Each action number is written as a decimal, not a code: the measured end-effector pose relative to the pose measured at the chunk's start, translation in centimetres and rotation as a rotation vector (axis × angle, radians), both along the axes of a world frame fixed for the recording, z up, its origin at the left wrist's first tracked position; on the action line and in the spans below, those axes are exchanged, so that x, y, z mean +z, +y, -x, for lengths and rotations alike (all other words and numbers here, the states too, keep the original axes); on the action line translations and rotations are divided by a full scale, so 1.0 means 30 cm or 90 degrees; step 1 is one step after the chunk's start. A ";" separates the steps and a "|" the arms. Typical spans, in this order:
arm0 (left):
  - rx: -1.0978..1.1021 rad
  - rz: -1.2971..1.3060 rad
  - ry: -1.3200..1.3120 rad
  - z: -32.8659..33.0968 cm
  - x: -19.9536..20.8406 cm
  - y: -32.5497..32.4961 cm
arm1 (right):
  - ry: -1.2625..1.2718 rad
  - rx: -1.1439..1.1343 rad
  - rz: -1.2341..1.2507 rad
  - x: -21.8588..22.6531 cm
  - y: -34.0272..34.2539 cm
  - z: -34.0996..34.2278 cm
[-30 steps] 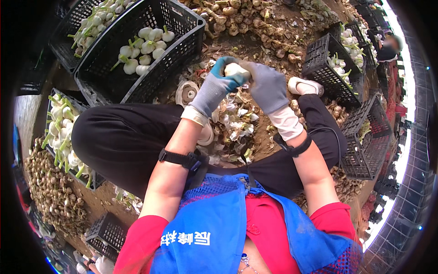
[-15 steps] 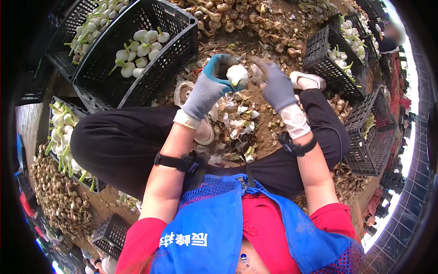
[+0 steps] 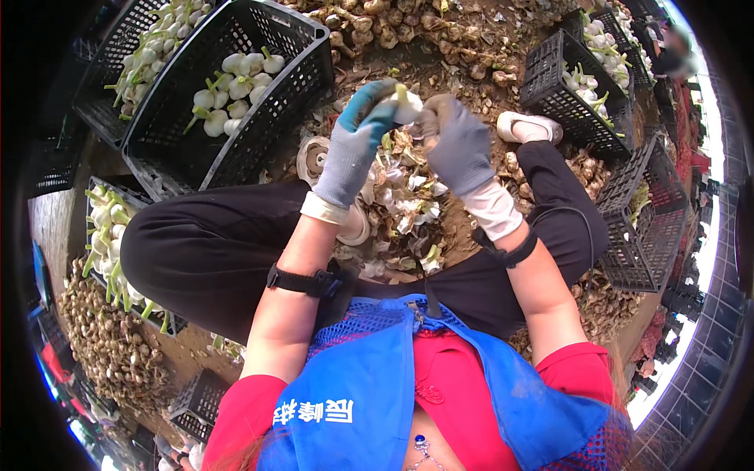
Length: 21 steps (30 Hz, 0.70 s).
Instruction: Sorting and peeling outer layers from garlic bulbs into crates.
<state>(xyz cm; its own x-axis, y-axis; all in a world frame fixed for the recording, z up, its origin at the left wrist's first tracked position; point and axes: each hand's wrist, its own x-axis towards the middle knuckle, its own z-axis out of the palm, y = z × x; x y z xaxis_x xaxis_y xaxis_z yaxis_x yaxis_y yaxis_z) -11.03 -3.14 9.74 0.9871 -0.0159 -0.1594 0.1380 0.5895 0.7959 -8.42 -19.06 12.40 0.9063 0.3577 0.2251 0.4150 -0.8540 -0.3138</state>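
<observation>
Between the fingers and thumb of my left hand (image 3: pixel 355 140), in a grey and teal glove, is a white garlic bulb (image 3: pixel 406 108) with a short green stem pointing up. My right hand (image 3: pixel 457 145), in a grey glove with dirty fingertips, is closed at the bulb's right side. Its fingers are curled inward, and what they pinch, if anything, is hidden. Loose garlic skins (image 3: pixel 408 196) lie on the ground below both hands, between my feet.
At the left, a large black crate (image 3: pixel 236 161) holds several clean bulbs; fuller crates flank it. More black crates (image 3: pixel 569 110) stand at the right. Heaps of untrimmed brown garlic (image 3: pixel 440 35) lie ahead and at the lower left (image 3: pixel 110 337). My bent legs frame the work area.
The garlic bulb has been tilted so its stem now points up, and my left hand has risen slightly. My right hand has come left, closer to the bulb.
</observation>
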 end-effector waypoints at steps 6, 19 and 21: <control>0.035 0.012 -0.065 -0.008 -0.047 0.006 | 0.009 -0.021 -0.057 -0.035 0.049 0.011; 0.166 -0.224 -0.074 -0.032 -0.142 0.043 | 0.294 0.085 -0.396 0.073 0.155 -0.028; 0.259 0.319 0.184 -0.086 -0.035 0.045 | 0.235 0.080 -0.333 -0.016 0.110 -0.072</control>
<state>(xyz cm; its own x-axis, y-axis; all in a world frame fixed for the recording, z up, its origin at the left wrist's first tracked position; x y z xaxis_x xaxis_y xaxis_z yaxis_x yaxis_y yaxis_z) -8.44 -1.80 8.68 0.8497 0.2059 -0.4854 -0.0067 0.9247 0.3806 -6.27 -15.75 11.92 0.9157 0.3937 0.0806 0.2877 -0.5024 -0.8154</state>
